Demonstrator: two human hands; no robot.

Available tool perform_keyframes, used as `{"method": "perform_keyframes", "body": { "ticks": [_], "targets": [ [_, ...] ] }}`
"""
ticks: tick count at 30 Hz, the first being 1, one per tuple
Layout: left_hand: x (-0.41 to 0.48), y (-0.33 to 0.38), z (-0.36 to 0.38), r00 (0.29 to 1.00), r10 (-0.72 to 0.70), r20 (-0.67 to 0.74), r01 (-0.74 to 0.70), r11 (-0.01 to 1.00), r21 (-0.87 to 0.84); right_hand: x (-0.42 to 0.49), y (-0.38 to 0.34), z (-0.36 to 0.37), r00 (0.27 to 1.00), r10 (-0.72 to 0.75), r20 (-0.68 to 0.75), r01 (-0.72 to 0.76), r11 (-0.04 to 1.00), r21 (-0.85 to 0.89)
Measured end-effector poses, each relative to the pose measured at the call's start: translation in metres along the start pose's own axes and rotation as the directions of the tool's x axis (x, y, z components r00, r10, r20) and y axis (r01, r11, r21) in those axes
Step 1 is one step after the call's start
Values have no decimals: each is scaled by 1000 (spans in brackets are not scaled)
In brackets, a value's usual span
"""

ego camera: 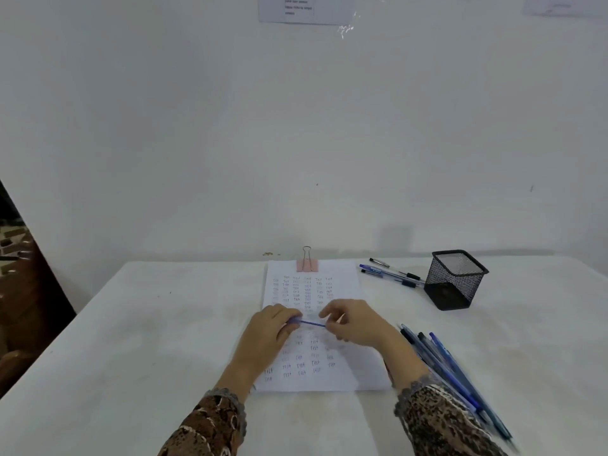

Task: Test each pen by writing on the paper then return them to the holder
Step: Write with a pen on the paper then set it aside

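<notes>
Left hand curls its fingers round one end of a thin blue pen. Right hand pinches the other end. Pen is level, just above mid-sheet.

One paper under both hands, rows of small test marks, one pink binder clip at its top edge.

Loose pens beside the right forearm: at least four, blurred.

Far pens: three, perhaps four, lying just left of the holder.

One black mesh holder, upright; only its dark base shows inside.

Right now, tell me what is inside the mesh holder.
No pen sticks out of the mesh holder; its open top shows only inner mesh. Its bottom is dark behind the near wall, unclear.
</notes>
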State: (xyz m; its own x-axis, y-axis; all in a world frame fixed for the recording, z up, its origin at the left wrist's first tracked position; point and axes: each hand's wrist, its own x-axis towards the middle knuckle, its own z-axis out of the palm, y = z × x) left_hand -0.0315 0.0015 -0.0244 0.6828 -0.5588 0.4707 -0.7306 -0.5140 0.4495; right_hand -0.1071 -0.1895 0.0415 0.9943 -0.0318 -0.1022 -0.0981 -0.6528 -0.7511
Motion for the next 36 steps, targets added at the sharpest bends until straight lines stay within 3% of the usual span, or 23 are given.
{"method": "perform_keyframes", "body": {
  "ticks": [2, 4, 6, 8, 10, 12, 21, 26, 31, 36],
  "targets": [
    [1, -1, 0, 1000, -7, 17, 6, 1000, 25, -4, -9, 5, 999, -25, 47, 37, 961, -275],
    [1, -3, 1, 992, -123, 24, 122, 992, 33, -17, -9, 4, 992, -43, -119, -4, 929, -371],
    [2, -5, 2, 974, -224, 16, 223, 973, 67, -37, 8, -9, 932, 42, -359, -164, 935, -316],
    [1, -6, 3, 960, -279, 37, 275, 958, 87, -62, 34, -26, 830, 220, -513, -394, 882, -259],
    [1, -7, 4, 946, -318, 58, 311, 945, 104, -87, 51, -37, 725, 377, -576, -600, 757, -258],
    [2, -7, 6, 934, -348, 79, 337, 933, 123, -102, 58, -39, 691, 445, -569, -671, 688, -277],
    [2, -3, 3, 908, -397, 136, 387, 917, 95, -111, 51, -41, 793, 422, -440, -585, 730, -353],
    [3, 0, 2, 902, -406, 147, 395, 913, 102, -102, 38, -59, 798, 489, -352, -601, 689, -406],
    [3, 3, 0, 896, -414, 158, 397, 909, 131, -36, 26, -84, 841, 406, -358, -519, 791, -322],
    [3, 2, -1, 902, -401, 161, 380, 913, 148, 34, 45, -85, 922, 298, -248, -386, 769, -510]
  ]
}}
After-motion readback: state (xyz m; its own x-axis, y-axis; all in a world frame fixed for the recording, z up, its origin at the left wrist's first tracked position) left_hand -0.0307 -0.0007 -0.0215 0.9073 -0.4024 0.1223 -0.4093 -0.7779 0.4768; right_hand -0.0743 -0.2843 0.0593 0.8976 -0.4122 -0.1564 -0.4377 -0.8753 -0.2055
